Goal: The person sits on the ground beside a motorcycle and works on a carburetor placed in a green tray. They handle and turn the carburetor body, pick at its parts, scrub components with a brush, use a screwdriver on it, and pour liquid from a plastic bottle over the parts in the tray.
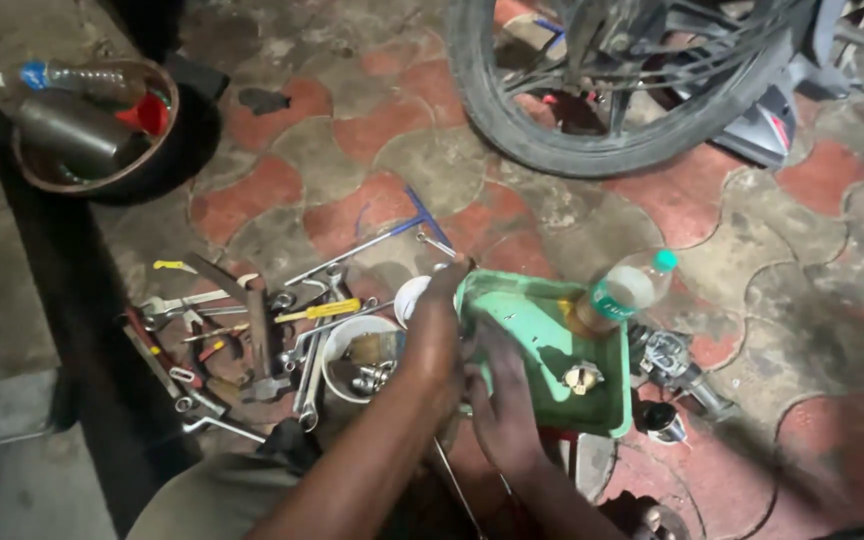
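Our hands at a green tray on the paved floor.

Our left hand (435, 325) grips the tray (512, 320) by its near-left rim; our right hand (500, 400), fingers curled, touches its front edge. A small brass part (582, 378) lies inside, a plastic bottle (620, 293) leans on the rim, and wrenches (242, 340) lie left.

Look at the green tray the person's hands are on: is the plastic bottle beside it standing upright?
No, the plastic bottle is tilted, its base down in the green tray and its teal-capped neck leaning out over the tray's far right corner.
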